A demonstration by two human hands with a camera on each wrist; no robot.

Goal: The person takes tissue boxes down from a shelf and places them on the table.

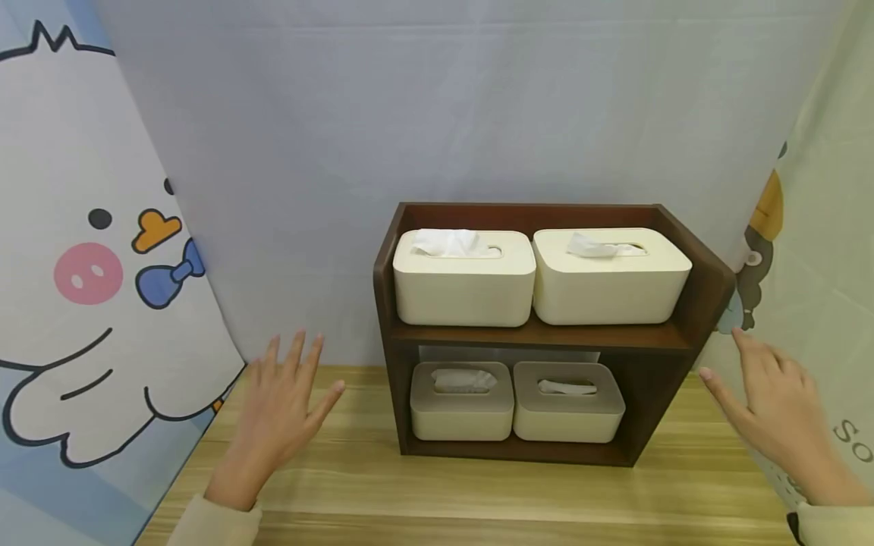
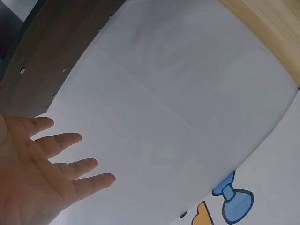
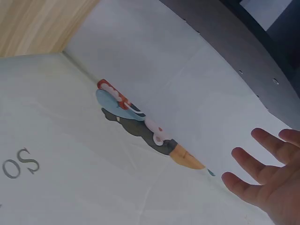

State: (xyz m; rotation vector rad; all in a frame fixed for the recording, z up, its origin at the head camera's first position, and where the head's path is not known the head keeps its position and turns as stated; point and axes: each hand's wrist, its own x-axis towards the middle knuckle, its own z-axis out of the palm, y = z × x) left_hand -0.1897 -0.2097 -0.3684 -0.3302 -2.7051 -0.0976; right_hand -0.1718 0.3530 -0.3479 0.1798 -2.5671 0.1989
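A dark brown two-tier wooden shelf (image 1: pixel 539 336) stands on the table. On its upper tier sit two cream tissue boxes, the left one (image 1: pixel 464 296) and the right one (image 1: pixel 611 294), side by side with white tissue poking from their slots. Two more, lower left (image 1: pixel 461 421) and lower right (image 1: pixel 568 423), stand on the bottom tier. My left hand (image 1: pixel 281 413) hovers left of the shelf with fingers spread, touching nothing. To the right of the shelf, my right hand (image 1: pixel 778 402) is held with its fingers extended and holds nothing.
The wood-grain table (image 1: pixel 341 485) runs under the shelf. A pale cloth backdrop (image 1: pixel 307 152) hangs behind it. Printed cloths flank both sides, with a cartoon duck (image 1: pixel 89 189) on the left and a partly seen figure (image 1: pixel 758 258) on the right.
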